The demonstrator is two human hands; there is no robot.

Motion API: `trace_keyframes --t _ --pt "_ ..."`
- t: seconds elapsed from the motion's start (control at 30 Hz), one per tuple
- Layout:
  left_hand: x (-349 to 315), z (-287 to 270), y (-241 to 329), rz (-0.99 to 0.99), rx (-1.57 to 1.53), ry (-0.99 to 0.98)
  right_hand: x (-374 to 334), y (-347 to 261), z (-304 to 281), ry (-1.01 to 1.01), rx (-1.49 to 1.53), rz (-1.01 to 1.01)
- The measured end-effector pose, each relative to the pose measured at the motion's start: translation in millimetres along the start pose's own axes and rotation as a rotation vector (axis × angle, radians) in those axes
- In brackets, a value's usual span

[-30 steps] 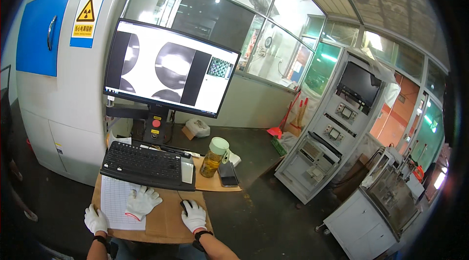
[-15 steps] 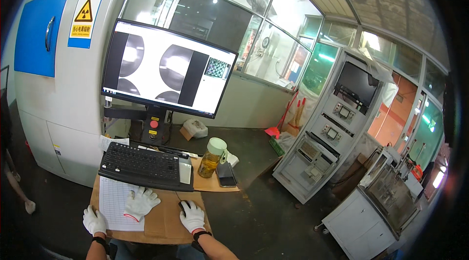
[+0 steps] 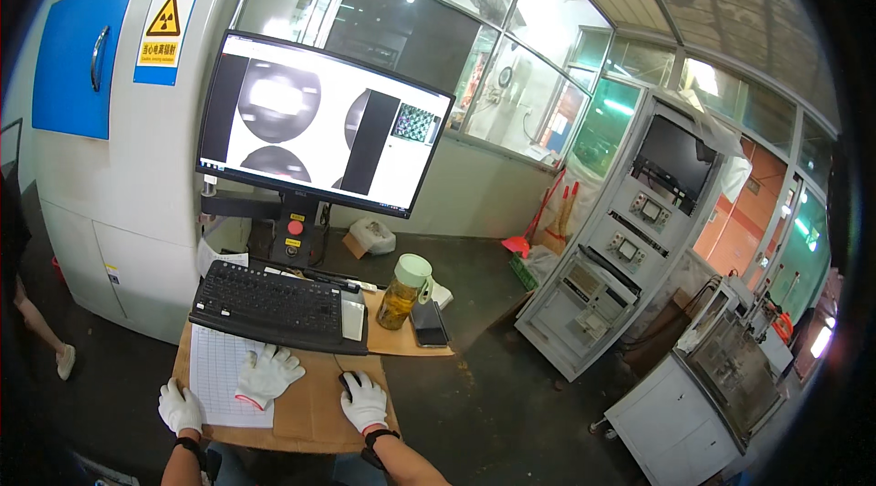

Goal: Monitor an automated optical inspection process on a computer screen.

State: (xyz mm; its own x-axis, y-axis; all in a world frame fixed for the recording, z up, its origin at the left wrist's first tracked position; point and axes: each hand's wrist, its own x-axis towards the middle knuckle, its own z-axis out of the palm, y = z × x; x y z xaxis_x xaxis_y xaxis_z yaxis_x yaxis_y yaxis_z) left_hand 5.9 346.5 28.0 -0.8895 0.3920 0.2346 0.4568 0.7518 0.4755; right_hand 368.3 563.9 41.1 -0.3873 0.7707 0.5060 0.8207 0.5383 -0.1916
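My right hand (image 3: 365, 402), in a white knit glove, is wrapped over a black computer mouse (image 3: 346, 383) on the brown board desk (image 3: 315, 413). At the desk's left edge, my left hand (image 3: 180, 407) lies gloved with its fingers loosely extended, holding nothing. A spare white glove (image 3: 269, 376) lies between my hands, partly over a printed grid sheet (image 3: 214, 372). Beyond it sits a black keyboard (image 3: 269, 303). The monitor (image 3: 319, 125) above shows large grey round shapes on white, with a small greenish inset picture at its right.
Right of the keyboard stand a lidded bottle of amber liquid (image 3: 401, 294) and a phone (image 3: 429, 324). A red button (image 3: 295, 227) sits below the monitor. A big cabinet with a blue door (image 3: 78, 57) rises at left, an instrument rack (image 3: 630, 240) at right. Someone's leg (image 3: 41, 322) shows far left.
On the monitor, the round shapes have shifted; one now shows nearly whole at left. The person at far left has moved slightly. My hands keep their places, and the view has shifted a little.
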Motion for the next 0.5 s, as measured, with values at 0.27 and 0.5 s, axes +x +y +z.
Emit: trace_keyframes --t 0.27,0.5 --pt "-0.4 -1.5 0.8 0.004 0.007 0.006 0.4 -1.2 -1.9 -0.024 0.006 0.011" --pt "-1.4 -4.5 2.3 0.002 -0.009 0.024 2.5 -1.5 -1.5 -0.063 0.001 0.018"
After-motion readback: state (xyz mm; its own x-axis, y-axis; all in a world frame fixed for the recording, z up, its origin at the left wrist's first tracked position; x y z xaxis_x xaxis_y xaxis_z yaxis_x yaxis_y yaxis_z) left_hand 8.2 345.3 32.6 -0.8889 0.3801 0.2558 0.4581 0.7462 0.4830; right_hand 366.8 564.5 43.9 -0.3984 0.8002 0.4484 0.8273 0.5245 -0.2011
